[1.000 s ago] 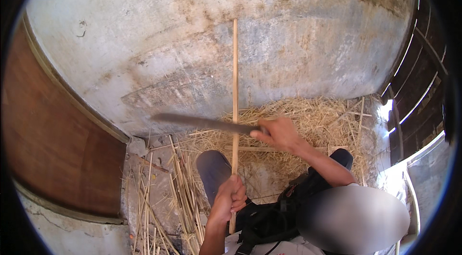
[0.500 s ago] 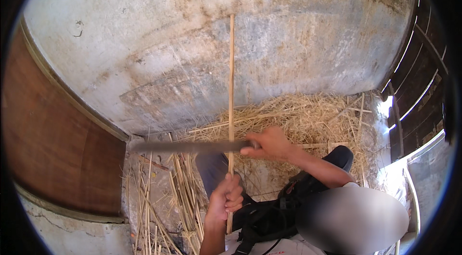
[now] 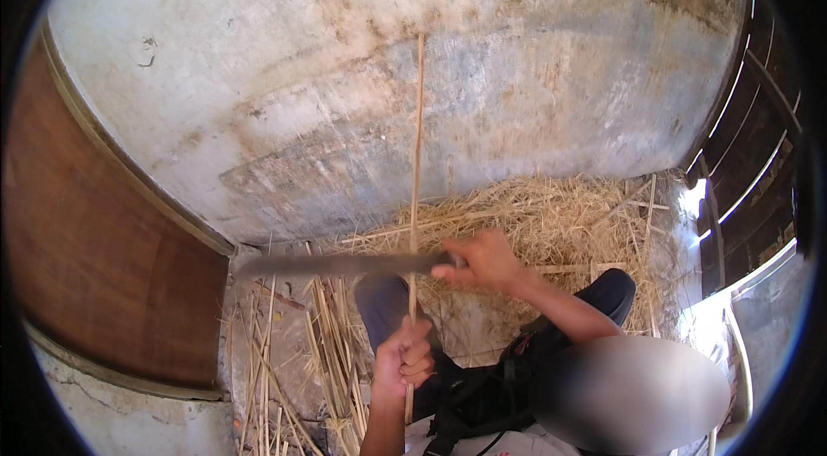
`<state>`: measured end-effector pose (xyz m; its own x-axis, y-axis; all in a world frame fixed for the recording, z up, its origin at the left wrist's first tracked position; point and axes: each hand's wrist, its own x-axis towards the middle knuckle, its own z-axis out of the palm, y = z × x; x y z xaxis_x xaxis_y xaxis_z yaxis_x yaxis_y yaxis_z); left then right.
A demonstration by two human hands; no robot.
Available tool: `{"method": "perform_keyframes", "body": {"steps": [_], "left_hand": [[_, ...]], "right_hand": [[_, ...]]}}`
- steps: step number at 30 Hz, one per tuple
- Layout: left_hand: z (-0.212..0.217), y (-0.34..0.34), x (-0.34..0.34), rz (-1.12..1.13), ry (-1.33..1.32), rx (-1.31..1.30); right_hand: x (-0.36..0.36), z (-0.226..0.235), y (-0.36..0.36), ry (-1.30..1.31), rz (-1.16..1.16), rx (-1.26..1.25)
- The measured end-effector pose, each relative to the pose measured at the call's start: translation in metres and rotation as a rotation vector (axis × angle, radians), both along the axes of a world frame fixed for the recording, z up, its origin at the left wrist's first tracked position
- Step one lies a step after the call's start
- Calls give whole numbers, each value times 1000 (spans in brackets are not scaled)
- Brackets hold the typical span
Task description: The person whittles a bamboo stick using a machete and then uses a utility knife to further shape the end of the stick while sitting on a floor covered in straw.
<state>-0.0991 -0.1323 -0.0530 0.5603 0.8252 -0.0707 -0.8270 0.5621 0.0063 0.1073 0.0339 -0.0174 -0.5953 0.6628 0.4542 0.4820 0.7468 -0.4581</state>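
Note:
My left hand (image 3: 402, 359) is shut around the lower part of a long thin pale stick (image 3: 418, 155), which stands nearly upright in front of the wall. My right hand (image 3: 484, 260) grips the handle of a long dark blade (image 3: 336, 265). The blade lies level, pointing left, and crosses the stick just above my left hand. It looks blurred from motion. My knee in dark trousers (image 3: 383, 305) sits right behind the stick.
A stained grey plaster wall (image 3: 388, 86) fills the upper view. A reddish-brown panel (image 3: 95, 258) stands at the left. Dry straw (image 3: 551, 215) is heaped against the wall, and loose split stalks (image 3: 284, 353) lie on the floor. Dark slats (image 3: 749, 137) stand at the right.
The blade has travelled down the stick toward my left hand and shifted slightly left. My right hand moved down with it. My left hand keeps its hold on the stick.

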Motion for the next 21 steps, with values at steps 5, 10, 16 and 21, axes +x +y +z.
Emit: {"method": "perform_keyframes", "body": {"steps": [5, 10, 16, 21], "left_hand": [[8, -4, -17, -21, 505, 2], [11, -27, -25, 69, 1198, 141], [12, -41, -41, -24, 1455, 149], [15, -34, -66, 193, 1878, 567]], "right_hand": [[4, -18, 79, 240, -303, -235], [-15, -8, 58, 786, -63, -863], [-26, -5, 46, 1144, -35, -1030], [-31, 8, 23, 1266, 19, -1073]]}}
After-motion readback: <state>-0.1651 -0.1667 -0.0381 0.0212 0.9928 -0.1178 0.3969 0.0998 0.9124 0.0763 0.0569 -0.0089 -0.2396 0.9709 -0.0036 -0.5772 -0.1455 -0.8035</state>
